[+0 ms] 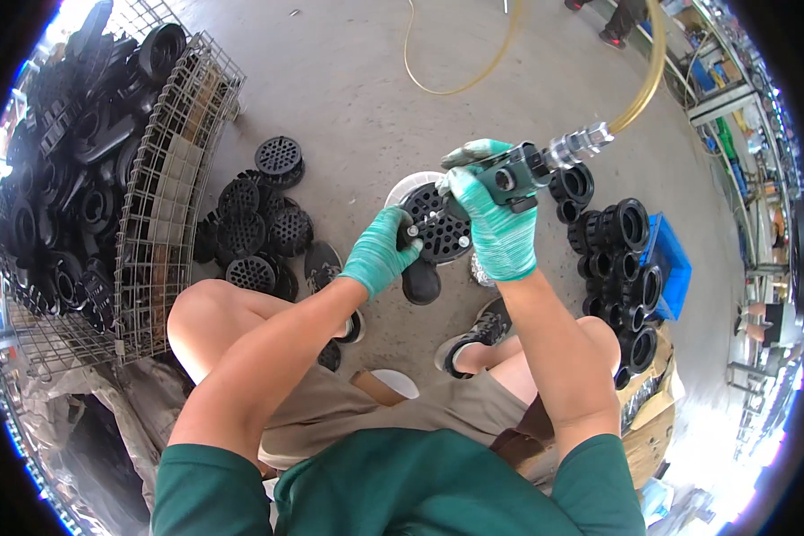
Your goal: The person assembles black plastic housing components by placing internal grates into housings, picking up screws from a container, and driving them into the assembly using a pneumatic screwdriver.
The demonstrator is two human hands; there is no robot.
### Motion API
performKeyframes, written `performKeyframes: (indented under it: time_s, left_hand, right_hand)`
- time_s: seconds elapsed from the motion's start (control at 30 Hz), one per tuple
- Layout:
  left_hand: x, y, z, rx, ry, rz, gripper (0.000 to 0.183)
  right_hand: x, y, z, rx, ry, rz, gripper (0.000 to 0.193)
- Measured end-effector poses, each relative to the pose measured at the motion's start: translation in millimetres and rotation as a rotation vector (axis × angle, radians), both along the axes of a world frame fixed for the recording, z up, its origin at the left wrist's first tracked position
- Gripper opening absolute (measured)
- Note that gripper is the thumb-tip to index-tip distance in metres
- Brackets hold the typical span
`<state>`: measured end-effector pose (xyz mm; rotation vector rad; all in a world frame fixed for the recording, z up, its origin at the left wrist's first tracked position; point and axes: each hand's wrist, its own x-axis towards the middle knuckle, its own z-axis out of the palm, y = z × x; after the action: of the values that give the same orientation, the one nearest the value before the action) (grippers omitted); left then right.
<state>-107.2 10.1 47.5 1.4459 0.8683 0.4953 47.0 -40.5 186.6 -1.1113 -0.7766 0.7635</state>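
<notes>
Two hands: working together.
Left hand [380,253]: fingers pinching perforated black disc [439,230] at nine o'clock.
Right hand [498,223]: fingers wrapped around air tool [520,171].
Risk: disc may be slipping, tool skidding.

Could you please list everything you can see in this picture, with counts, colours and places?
perforated disc: one, black, at centre, gripped by the left hand
pneumatic tool: one, black and metal, in the right hand above the disc
air hose: one, yellowish, running from the tool to the upper right
grille discs: a loose pile, black, on the floor left of centre
wire cage: one, grey metal, far left, full of black plastic parts
flanged fittings: a stacked heap, black, at right
crate: one, blue, behind the fittings
floor: grey concrete
left hand: green glove, holding the disc's edge
right hand: green glove, closed around the tool
</notes>
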Motion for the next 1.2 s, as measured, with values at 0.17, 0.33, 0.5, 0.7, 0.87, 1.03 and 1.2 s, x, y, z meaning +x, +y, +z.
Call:
performKeyframes:
  time_s: [0.17, 0.33, 0.5, 0.7, 0.87, 1.03, 1.2]
  left_hand:
    - [-7, -6, -10, 0.219, 0.057, 0.054, 0.051]
    - [-7, -3, -25, 0.209, -0.011, 0.052, 0.052]
    - [-6, -7, -28, 0.113, -0.075, 0.089, 0.053]
    - [-2, -4, -23, 0.224, -0.081, 0.102, 0.056]
    - [-3, -8, -21, 0.210, -0.100, 0.119, 0.057]
    - [-4, -8, -25, 0.197, -0.084, 0.110, 0.058]
    - [-3, -7, -35, 0.184, -0.123, 0.124, 0.058]
  right_hand:
    - [-20, 5, -10, -0.022, -0.053, 0.078, 0.033]
    - [-28, 6, -7, -0.055, -0.106, 0.129, 0.031]
    - [-33, 4, -17, -0.066, -0.186, 0.222, 0.030]
    - [-33, 5, -22, -0.127, -0.337, 0.332, 0.029]
    - [-34, 8, -17, -0.095, -0.271, 0.330, 0.029]
    - [-34, 10, -22, -0.069, -0.240, 0.349, 0.029]
    - [-34, 10, -20, -0.078, -0.245, 0.353, 0.030]
